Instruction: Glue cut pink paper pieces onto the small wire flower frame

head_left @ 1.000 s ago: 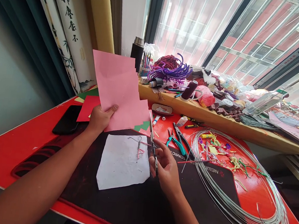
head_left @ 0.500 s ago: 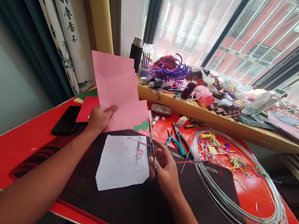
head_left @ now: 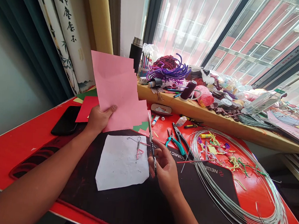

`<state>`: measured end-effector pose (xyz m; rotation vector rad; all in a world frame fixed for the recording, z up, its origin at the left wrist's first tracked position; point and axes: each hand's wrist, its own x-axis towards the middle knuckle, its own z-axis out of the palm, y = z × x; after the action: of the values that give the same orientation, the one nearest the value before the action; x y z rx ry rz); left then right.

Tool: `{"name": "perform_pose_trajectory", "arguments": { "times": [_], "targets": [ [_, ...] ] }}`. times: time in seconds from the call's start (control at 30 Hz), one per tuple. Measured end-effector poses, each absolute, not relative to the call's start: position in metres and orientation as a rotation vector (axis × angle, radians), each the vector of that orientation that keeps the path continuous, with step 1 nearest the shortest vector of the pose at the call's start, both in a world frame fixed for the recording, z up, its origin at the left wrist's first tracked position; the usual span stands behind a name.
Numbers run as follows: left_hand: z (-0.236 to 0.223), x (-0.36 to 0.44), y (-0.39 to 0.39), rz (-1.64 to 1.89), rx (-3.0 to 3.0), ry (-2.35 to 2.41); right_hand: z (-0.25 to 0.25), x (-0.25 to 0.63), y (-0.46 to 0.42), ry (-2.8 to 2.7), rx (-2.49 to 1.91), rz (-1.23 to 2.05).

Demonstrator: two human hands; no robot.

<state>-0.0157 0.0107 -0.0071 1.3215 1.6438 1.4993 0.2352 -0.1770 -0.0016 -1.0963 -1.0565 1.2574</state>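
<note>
My left hand (head_left: 100, 117) pinches the lower left of a pink paper sheet (head_left: 117, 88), thumb on its face. The sheet is tilted up, and its right side has stepped cuts. In my right hand (head_left: 164, 164) is a pair of scissors (head_left: 150, 143), blades pointing up and away, close to the sheet's lower right corner. Whether the blades touch the paper I cannot tell. Below, a white paper (head_left: 120, 168) lies on the dark mat (head_left: 80, 186), bearing a small twisted wire piece (head_left: 138, 147) with pink strips.
A black phone (head_left: 66, 120) and red paper (head_left: 87, 108) lie at the left. Teal-handled pliers (head_left: 176, 144) and a large wire coil (head_left: 268, 220) with paper scraps are on the right. The wooden ledge (head_left: 229, 126) behind carries yarn, cords and a thermos (head_left: 135, 53).
The view shifts very slightly, so everything sits a little further left. Both hands keep their hold on the pink paper and the scissors.
</note>
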Motion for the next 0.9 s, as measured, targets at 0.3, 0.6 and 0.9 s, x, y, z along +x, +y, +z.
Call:
{"name": "perform_pose_trajectory", "arguments": {
  "times": [0.3,0.6,0.9],
  "targets": [
    [-0.0021,-0.0139,0.0087,1.468,1.325,1.689,-0.0046,0.2354,-0.176,-1.039,-1.089,1.235],
    [-0.0075,-0.0152,0.0105,1.498,1.317,1.656,-0.0059,0.2359,-0.1761,-1.029,-1.076,1.248],
    [-0.0005,-0.0143,0.0058,1.466,1.269,1.67,-0.007,0.2367,-0.1749,-1.033,-1.087,1.235]
  ]
}}
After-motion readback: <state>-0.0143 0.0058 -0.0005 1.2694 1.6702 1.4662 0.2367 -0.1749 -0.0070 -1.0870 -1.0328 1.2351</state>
